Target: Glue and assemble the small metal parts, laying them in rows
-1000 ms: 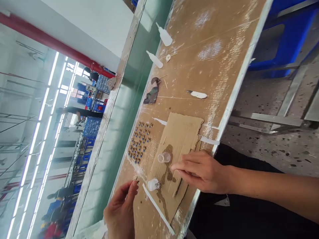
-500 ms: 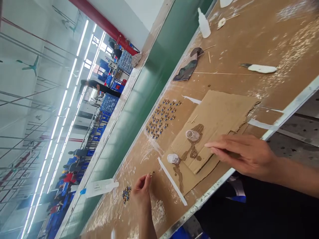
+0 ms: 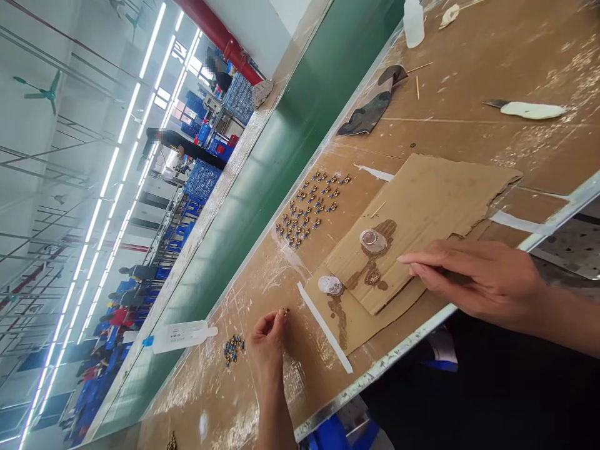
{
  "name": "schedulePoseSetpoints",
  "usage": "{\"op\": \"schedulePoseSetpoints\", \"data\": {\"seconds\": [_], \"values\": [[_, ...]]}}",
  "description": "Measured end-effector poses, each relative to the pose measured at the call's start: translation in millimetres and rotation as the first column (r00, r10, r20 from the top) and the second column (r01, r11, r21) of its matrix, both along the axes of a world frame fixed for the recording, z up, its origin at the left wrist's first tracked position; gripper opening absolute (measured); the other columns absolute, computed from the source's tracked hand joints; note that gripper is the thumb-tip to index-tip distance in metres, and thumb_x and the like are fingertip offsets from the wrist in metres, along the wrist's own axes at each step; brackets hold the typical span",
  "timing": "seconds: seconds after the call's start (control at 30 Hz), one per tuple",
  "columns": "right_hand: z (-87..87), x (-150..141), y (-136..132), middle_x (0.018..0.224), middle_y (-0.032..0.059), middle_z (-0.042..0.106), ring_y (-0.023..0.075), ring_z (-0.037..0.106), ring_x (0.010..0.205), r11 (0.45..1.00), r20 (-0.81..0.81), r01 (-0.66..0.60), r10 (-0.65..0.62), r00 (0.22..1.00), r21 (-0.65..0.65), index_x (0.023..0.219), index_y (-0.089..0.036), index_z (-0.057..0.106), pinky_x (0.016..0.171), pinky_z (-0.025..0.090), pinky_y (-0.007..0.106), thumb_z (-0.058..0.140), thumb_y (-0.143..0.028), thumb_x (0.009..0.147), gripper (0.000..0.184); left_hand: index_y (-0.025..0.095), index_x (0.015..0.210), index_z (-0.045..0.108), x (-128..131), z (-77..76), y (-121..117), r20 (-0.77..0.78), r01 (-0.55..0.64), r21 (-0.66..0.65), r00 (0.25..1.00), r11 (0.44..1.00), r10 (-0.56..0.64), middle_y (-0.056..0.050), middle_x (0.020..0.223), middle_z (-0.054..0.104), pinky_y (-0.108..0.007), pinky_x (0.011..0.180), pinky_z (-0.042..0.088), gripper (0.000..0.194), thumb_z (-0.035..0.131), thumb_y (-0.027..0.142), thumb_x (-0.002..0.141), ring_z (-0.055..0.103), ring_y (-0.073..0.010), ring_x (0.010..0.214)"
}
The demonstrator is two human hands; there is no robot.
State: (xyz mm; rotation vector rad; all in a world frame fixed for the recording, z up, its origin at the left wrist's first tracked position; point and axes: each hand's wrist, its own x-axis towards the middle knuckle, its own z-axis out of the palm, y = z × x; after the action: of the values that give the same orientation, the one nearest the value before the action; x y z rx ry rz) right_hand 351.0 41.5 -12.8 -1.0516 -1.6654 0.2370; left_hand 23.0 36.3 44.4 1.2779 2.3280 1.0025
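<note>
My left hand [image 3: 266, 337] is closed in a pinch, with a tiny gold-coloured metal piece [image 3: 285, 311] at its fingertips. Beside it lies a small pile of blue-and-gold pieces [image 3: 234, 350]. Over the cardboard sheet [image 3: 435, 194] hovers my right hand [image 3: 478, 275], thumb and forefinger pressed together; whatever they may hold is too small to make out. A small clear cup [image 3: 374, 240] stands on the cardboard amid a dark wet stain [image 3: 372, 277] near the right fingertips. At the sheet's left corner is a whitish small cup [image 3: 330, 285].
Several blue-and-gold pieces [image 3: 309, 209] are spread in rows beyond the cardboard. A plastic bottle [image 3: 180, 336] lies at left. Farther off are a camouflage cloth [image 3: 370, 112], a white-handled knife [image 3: 532, 110], a white bottle [image 3: 413, 25] and thin sticks [image 3: 417, 87]. People work in the background.
The camera view has shifted slightly, so the table items appear moved. Both hands keep nearly the same pose, the left pinching and the right held over the cardboard.
</note>
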Motion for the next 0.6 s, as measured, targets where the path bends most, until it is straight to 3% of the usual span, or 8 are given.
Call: {"op": "schedulePoseSetpoints", "data": {"seconds": [0.13,0.6], "values": [[1.4,1.1,0.9,0.078,-0.0021,0.065,0.0083,0.060,0.063,0.997,0.003,0.006,-0.007,1.000,0.075,0.105,-0.024,0.054,0.054,0.045,0.023,0.051,-0.012,0.087,0.022,0.016,0.066,0.072,0.2,3.1,2.6,-0.009,0.020,-0.029,1.000,0.999,-0.020,-0.004,0.063,0.070,-0.026,0.060,0.048,0.031,0.075,0.043,0.053,0.062,-0.0169,0.061],[1.5,1.5,1.7,0.077,-0.0013,0.065,0.0081,0.059,0.061,0.997,0.017,0.018,-0.019,1.000,0.071,0.103,-0.023,0.056,0.052,0.043,0.023,0.052,-0.013,0.086,0.019,0.015,0.067,0.072,2.6,7.2,6.3,-0.047,0.050,-0.059,0.998,0.997,-0.053,-0.003,0.063,0.068,-0.024,0.060,0.045,0.031,0.074,0.043,0.055,0.059,-0.0148,0.060]]}}
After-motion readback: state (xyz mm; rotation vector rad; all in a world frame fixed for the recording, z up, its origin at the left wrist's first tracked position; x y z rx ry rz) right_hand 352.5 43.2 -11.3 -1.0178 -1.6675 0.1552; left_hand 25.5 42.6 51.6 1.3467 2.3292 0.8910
